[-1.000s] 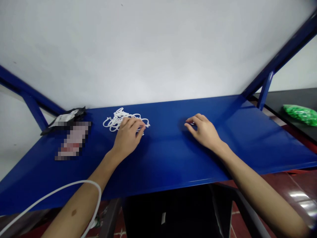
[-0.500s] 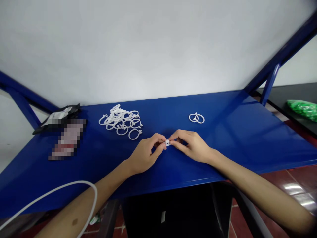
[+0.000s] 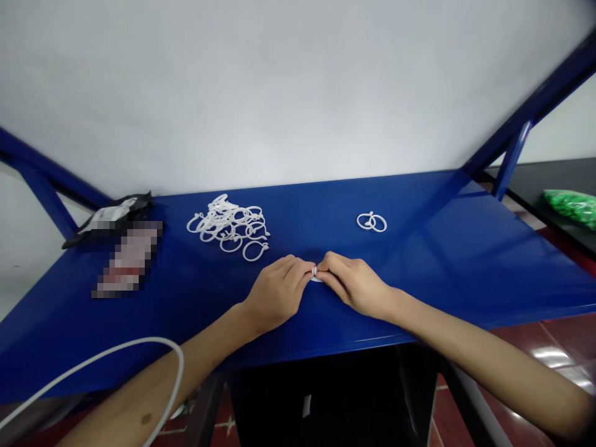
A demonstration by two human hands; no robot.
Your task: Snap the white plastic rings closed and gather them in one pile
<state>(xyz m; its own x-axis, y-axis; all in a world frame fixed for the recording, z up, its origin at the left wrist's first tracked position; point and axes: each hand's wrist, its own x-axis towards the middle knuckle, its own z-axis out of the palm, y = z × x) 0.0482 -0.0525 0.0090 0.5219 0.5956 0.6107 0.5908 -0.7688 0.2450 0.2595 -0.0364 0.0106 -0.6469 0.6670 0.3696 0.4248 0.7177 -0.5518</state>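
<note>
A pale wall (image 3: pixel 298 93) is rising behind a blue counter (image 3: pixel 302 217), and blue braces (image 3: pixel 512 161) are slanting up at both ends. At the far left, a black bag (image 3: pixel 109 218) with a white label is lying near the back edge. Just in front of it, a packet (image 3: pixel 128 257) is resting on the counter, its markings being blurred out by coarse squares. Lower down, a white cable (image 3: pixel 139 340) is curving in from the left edge and passing over the left forearm. Farther right, a tangled pile of white rings (image 3: pixel 228 225) is lying toward the back of the counter. Near the front edge, the left hand (image 3: pixel 279 292) is pinching one white ring (image 3: pixel 316 279) between its fingertips; the fingers are hiding most of it. The right hand (image 3: pixel 356 285) is gripping the same ring from the other side, the two sets of fingertips almost meeting. Behind the right hand, two overlapping rings (image 3: pixel 371 222) are lying flat. At the far right, a clear bag of green pieces (image 3: pixel 570 208) is sitting on a dark surface (image 3: pixel 526 180).
</note>
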